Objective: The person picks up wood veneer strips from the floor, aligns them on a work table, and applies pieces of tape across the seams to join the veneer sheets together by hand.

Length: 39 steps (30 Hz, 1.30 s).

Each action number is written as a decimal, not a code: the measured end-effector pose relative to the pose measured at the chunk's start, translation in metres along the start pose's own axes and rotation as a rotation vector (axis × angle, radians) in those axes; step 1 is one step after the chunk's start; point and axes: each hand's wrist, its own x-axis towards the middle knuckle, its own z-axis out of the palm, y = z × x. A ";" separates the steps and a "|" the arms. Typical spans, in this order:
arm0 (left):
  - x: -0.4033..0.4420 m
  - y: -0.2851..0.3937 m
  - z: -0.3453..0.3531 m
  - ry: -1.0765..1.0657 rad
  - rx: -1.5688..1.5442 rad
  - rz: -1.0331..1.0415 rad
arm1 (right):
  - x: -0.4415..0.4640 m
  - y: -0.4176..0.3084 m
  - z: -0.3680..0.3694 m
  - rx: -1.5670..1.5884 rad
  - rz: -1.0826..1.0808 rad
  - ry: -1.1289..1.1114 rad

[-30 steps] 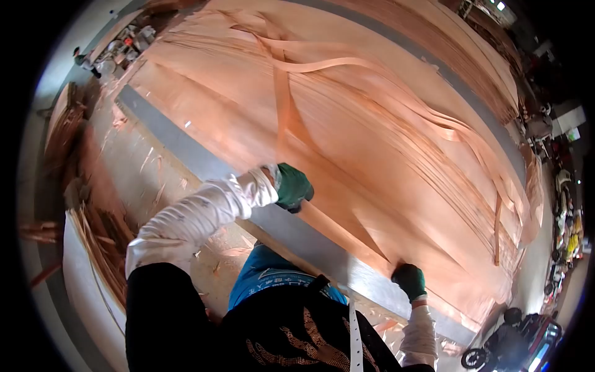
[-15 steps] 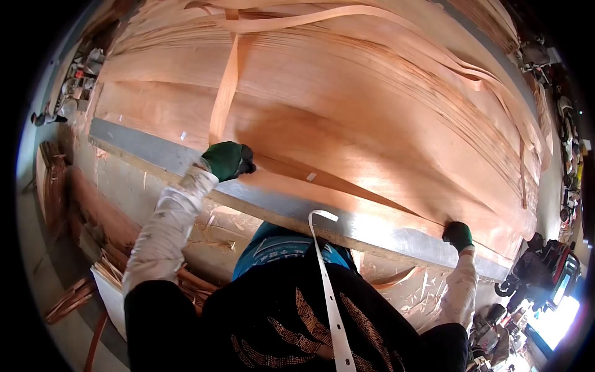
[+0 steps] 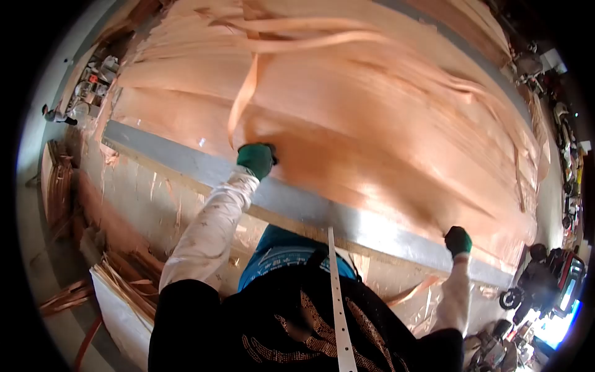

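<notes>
Large thin sheets of wood veneer (image 3: 347, 118) lie in a layered, wavy pile across the bench. My left hand (image 3: 256, 159), in a green glove with dark fingertips, is closed at the front edge of the top veneer, left of the middle. A narrow loose veneer strip (image 3: 245, 93) hangs down just behind it. Farther right, my right hand (image 3: 457, 240), gloved in dark green, is closed at the same front edge. The fingertips of both hands are partly hidden. A grey metal strip (image 3: 297, 201) runs along the bench front below the veneer.
A white perforated strap (image 3: 338, 297) hangs in front of my body. Stacked veneer scraps (image 3: 127, 288) stand at lower left, with a bundle (image 3: 57, 186) above. A parked motorbike (image 3: 545, 279) is at right. Long curled strips (image 3: 310, 40) lie across the pile's back.
My left hand has shifted right along the front edge; my right hand has barely moved. The raised fold and white label between the hands no longer show. The view has shifted slightly.
</notes>
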 end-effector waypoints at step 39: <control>0.292 -0.248 -0.112 0.086 0.047 1.078 | 0.023 -0.442 -0.156 0.219 -0.110 -0.010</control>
